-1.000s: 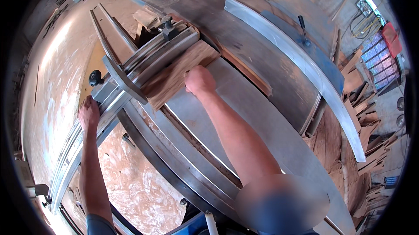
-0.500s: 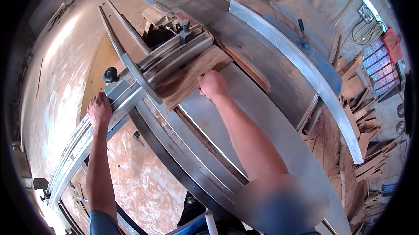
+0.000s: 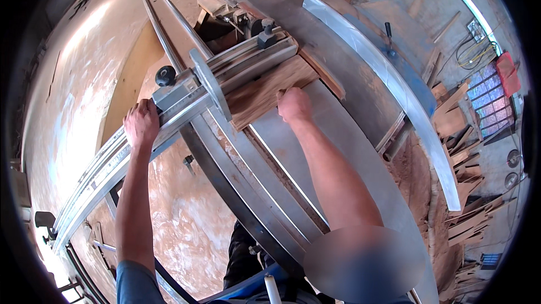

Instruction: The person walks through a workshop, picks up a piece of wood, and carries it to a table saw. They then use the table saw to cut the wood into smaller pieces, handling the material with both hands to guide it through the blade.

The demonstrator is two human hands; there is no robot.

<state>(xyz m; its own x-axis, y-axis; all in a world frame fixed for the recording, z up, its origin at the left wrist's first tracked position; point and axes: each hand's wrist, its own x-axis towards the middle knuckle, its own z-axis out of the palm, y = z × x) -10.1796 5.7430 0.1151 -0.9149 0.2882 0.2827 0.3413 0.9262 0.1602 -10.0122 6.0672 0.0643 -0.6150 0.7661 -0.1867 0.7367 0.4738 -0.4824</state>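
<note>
My left hand [image 3: 142,123] is wrapped round the long aluminium fence rail [image 3: 107,160] of a sliding table saw, close to a black round knob [image 3: 165,76]. My right hand [image 3: 295,105] has its fingers curled at the near edge of a brown wooden board [image 3: 270,96]. The board lies flat on the grey metal table [image 3: 338,152], its far edge along the crosswise fence [image 3: 259,66]. A flat metal stop [image 3: 211,85] stands at the board's left end. My right fingertips are partly hidden.
A long curved-looking metal fence [image 3: 383,84] runs along the right of the table. A narrow wood strip [image 3: 324,76] lies beyond the board. Wood offcuts [image 3: 470,214] are heaped at the right. Two guide rails [image 3: 180,25] reach away over the dusty floor.
The crosswise fence, the board and both my hands have moved forward, away from me, along the table. The whole view has also shifted slightly. Both hands keep their hold.
</note>
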